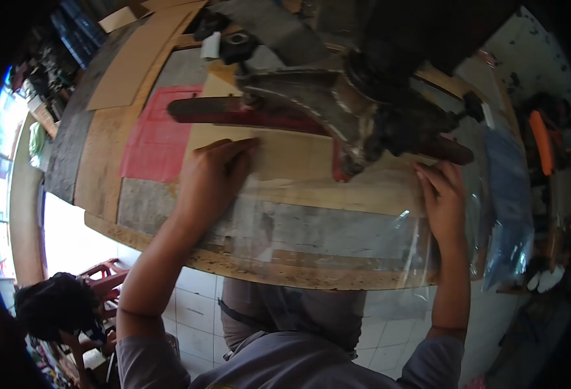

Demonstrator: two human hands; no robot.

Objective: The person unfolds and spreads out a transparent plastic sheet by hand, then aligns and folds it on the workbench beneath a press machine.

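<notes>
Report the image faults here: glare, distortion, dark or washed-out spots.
Head view: wide-angle distortion bows the table, and the corners fall to black; head view, left: the white patch beyond the table is washed out; head view, right: glare streaks the clear plastic beside the right hand; head view, top: the machine's upper part is so dark that little detail shows.

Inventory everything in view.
Machine frame: one, dark, top centre
Bar: one, dark red, under frame
Plastic sheet: one, clear, front centre
Panel: one, yellowish, under bar
Flat sheet: one, red, left
Cardboard: several pieces, tan, upper left
Plastic film: uncounted, bluish, right
Long object: one, orange, far right
Unclear shape: one, black, lower left
Worktable: one, brown-grey, centre
Floor tiles: several, white, below table
Clutter: uncounted, mixed, edges
Shirt: one, grey, bottom
Left grip: one, bare, below bar
Right grip: one, bare, right
</notes>
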